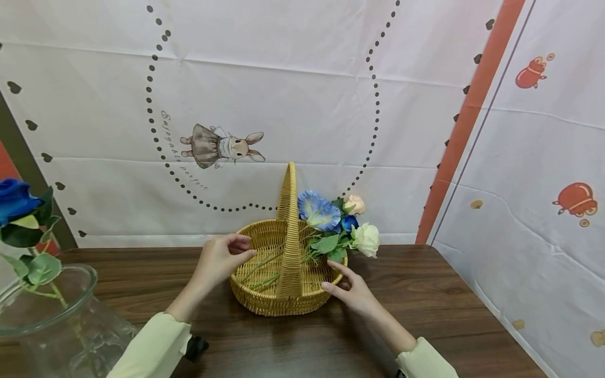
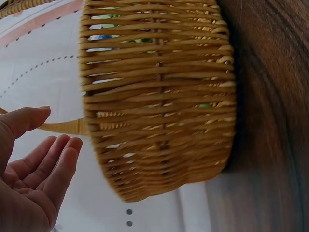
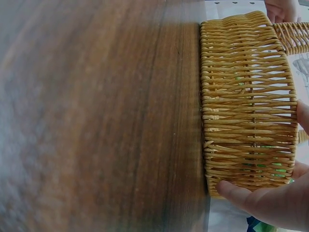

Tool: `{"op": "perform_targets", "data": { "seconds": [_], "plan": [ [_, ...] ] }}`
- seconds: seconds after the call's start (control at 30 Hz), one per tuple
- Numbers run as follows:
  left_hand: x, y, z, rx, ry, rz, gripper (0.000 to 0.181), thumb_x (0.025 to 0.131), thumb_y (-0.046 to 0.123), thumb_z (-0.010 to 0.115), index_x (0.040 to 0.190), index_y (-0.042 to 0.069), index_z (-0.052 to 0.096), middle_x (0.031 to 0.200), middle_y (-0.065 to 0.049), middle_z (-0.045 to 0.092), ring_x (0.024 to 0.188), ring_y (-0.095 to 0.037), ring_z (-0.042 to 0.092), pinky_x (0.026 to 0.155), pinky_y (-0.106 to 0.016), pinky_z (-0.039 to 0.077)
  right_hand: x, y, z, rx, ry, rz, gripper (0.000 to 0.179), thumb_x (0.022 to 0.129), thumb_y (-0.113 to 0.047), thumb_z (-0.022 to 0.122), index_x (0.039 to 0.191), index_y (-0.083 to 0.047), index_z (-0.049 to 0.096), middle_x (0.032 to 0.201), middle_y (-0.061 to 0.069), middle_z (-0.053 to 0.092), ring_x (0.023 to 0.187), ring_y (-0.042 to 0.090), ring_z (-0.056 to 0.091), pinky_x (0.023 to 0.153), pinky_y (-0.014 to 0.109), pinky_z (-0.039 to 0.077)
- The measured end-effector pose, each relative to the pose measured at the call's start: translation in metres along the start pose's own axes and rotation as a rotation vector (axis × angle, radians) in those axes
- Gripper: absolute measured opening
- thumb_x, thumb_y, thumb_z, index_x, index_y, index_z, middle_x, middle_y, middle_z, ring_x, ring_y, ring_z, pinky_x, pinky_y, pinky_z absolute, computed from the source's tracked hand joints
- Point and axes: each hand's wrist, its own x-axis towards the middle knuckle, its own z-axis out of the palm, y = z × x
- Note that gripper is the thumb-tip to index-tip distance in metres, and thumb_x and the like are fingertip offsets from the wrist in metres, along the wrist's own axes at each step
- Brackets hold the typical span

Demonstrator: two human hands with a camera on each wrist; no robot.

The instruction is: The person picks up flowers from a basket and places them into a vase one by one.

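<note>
A golden wicker basket (image 1: 257,304) with a tall arched handle (image 1: 290,231) stands on the table. Artificial flowers lie in it: a large blue bloom (image 1: 319,211), a white rose (image 1: 366,240) and a small peach rose (image 1: 354,204) lean past the right rim, green stems stretching left under the handle. My left hand (image 1: 221,261) hovers at the left rim, fingers loosely bent, nothing between them. At the right end my right hand (image 1: 352,291) holds the rim, thumb and index over the edge. In the right wrist view one finger (image 3: 234,192) lies along the outer wall.
A clear glass vase (image 1: 61,315) stands close at the left, with a blue rose (image 1: 18,199) on a leafy stem in it. Behind the dark wooden table (image 1: 425,315) hangs a white printed cloth (image 1: 264,105); another printed sheet covers the right side.
</note>
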Motion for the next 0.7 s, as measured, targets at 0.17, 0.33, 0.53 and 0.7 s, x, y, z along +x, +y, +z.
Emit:
{"op": "perform_targets", "data": {
  "seconds": [0.17,0.33,0.53,0.7],
  "plan": [
    [0.008,-0.005,0.011,-0.031,-0.028,-0.052,0.029,0.077,0.016,0.072,0.100,0.000,0.066,0.088,-0.009,0.068,0.077,-0.019,0.064,0.069,-0.029,0.052,0.000,0.000,0.000,0.014,0.003,0.004,0.060,0.085,-0.024,0.064,0.137,-0.010,0.040,0.144,0.023,0.027,0.108,0.035,0.053,0.084,0.043,0.047],
    [0.016,-0.007,0.022,-0.036,-0.058,-0.087,0.028,0.077,0.015,0.071,0.101,0.001,0.065,0.088,-0.008,0.068,0.078,-0.019,0.064,0.071,-0.031,0.052,0.000,0.001,0.000,0.015,0.013,0.006,0.058,0.085,-0.023,0.064,0.137,-0.010,0.041,0.144,0.022,0.028,0.110,0.036,0.052,0.085,0.044,0.046],
    [0.023,-0.010,0.032,-0.018,-0.075,-0.110,0.028,0.077,0.014,0.072,0.100,0.000,0.066,0.087,-0.008,0.067,0.079,-0.020,0.063,0.071,-0.033,0.052,0.000,0.000,0.000,0.028,0.013,0.011,0.059,0.085,-0.024,0.065,0.137,-0.010,0.040,0.143,0.023,0.028,0.109,0.034,0.053,0.085,0.044,0.046],
    [0.028,-0.011,0.040,0.037,-0.102,-0.111,0.028,0.076,0.016,0.072,0.099,0.000,0.067,0.084,-0.004,0.067,0.075,-0.017,0.063,0.070,-0.033,0.051,-0.001,-0.001,0.000,0.023,0.010,0.001,0.060,0.085,-0.023,0.065,0.137,-0.008,0.040,0.142,0.025,0.029,0.108,0.034,0.053,0.084,0.042,0.047]
  ]
}}
